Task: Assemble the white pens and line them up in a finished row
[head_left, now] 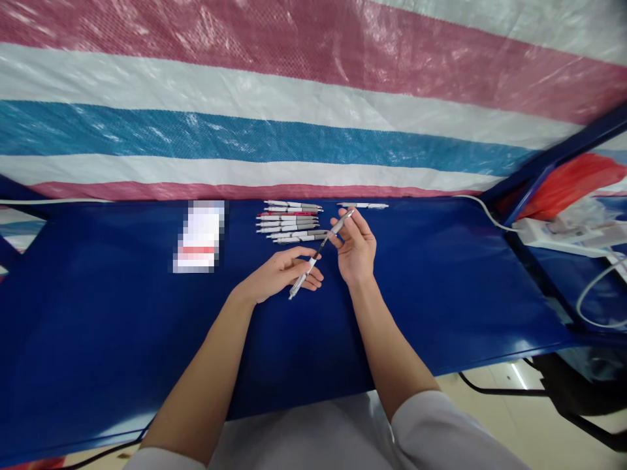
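Pale shirt [298,437] nearest; beyond it at 12 o'clock, over the tabletop [304,356], one pen [321,248] pinched in the grip of left hand [283,274] (white end) and right hand [357,256] (grey end), presumably light, stiff, slick, best held by barrel, thin dark middle likely fragile.

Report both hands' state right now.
Left hand: closed, holding the white pen barrel.
Right hand: closed, holding the grey pen grip.

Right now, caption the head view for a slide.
Left fingers and right fingers hold a white-and-grey pen above a blue table.
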Available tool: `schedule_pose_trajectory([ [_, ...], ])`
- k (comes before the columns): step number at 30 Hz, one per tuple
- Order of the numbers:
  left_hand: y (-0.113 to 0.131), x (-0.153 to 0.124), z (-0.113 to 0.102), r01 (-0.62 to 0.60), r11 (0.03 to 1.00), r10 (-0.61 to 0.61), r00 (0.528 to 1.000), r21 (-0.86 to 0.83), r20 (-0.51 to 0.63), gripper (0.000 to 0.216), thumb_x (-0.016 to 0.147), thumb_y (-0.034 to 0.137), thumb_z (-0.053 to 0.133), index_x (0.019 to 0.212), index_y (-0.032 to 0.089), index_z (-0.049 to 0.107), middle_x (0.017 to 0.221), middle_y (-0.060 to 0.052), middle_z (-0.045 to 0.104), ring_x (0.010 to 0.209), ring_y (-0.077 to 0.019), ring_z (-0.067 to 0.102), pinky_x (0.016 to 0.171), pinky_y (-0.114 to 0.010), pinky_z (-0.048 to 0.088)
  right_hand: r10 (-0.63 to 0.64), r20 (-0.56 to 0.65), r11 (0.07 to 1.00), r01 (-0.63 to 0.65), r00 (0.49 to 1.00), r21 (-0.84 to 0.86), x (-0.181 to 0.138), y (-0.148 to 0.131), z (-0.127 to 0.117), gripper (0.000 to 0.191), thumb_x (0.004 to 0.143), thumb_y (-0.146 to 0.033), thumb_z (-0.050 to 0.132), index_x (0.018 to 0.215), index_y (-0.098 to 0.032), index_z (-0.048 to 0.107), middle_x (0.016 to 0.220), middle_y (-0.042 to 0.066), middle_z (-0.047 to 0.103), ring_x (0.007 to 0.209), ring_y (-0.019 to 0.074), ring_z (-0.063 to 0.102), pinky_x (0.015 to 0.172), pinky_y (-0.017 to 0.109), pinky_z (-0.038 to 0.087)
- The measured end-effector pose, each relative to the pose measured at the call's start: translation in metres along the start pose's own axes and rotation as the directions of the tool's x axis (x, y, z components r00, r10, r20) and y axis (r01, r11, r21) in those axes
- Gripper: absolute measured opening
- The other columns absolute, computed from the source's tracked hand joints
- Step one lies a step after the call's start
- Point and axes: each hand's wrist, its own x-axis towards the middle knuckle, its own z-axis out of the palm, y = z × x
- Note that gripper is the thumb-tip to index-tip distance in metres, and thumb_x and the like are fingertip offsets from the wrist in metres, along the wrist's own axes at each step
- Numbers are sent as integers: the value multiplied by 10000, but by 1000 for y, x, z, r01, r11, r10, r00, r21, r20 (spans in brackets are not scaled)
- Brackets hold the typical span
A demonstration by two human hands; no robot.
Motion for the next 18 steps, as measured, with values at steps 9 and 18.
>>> schedule_pose_trajectory([
  [9,1,0,-2,-48,996,45,998,-80,-39,369,832,360,739,1113,162,607,996,-99,726,824,-211,734,839,-412,587,-25,-66,999,22,997,-37,9,-1,-10,309,736,-336,755,1031,-275,686,1099,-17,745,935,134,724,701,232,601],
  [18,-1,-1,-16,-199,970,173,969,-140,-177,333,834,326,744,1109,188,619,962,-41,707,823,-212,734,870,-434,576,-193,315,635,363,929,-682,-6,-27,-16,243,852,-351,652,1064,-241,694,1051,43,755,925,188,713,777,317,589],
])
